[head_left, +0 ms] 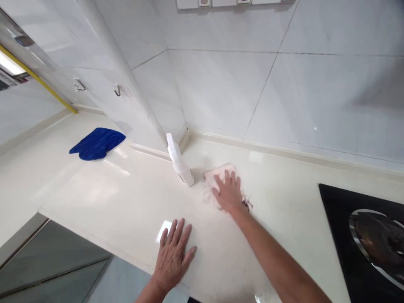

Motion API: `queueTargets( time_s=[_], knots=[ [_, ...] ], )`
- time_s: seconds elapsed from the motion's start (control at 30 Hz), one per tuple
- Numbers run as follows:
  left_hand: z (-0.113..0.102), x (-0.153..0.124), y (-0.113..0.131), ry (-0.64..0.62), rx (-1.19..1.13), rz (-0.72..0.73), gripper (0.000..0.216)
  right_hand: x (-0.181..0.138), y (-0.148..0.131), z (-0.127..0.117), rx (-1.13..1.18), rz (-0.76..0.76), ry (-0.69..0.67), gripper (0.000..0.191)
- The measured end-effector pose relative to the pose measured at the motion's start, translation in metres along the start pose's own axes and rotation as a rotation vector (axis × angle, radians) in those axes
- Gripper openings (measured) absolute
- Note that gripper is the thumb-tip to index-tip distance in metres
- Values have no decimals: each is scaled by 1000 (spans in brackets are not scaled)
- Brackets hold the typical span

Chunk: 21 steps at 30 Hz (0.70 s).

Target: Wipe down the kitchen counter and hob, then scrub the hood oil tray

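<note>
My right hand (227, 191) lies flat with fingers spread on a pale pink cloth (217, 171), pressing it against the white countertop (142, 202). The cloth is slightly blurred, and the hand covers part of it. Dark, thin strands (247, 203) show beside the right wrist; I cannot tell what they are. Nearer the front edge, my left hand (173, 254) rests palm down on the counter, fingers apart, with nothing in it. A white spray bottle (181, 166) stands upright just left of the cloth, close to the wall corner.
A crumpled blue cloth (97, 144) lies on the counter at the left. The black cooktop (334, 223) is at the right. Behind are a tiled wall (217, 92), a boxed-in column with a hook (118, 90), and a yellow pipe (47, 86).
</note>
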<state>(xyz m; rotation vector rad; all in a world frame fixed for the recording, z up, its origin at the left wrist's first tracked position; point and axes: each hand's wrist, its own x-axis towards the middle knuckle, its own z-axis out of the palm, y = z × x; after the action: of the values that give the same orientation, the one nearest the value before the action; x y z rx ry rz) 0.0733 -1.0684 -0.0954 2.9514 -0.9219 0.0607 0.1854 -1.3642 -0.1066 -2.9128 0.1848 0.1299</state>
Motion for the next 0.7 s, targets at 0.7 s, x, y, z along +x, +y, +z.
queueTargets(
  time_s=[0.7],
  knots=[
    [-2, 9, 9, -179, -136, -124, 61, -263, 137, 1, -71, 288, 224, 59]
  ],
)
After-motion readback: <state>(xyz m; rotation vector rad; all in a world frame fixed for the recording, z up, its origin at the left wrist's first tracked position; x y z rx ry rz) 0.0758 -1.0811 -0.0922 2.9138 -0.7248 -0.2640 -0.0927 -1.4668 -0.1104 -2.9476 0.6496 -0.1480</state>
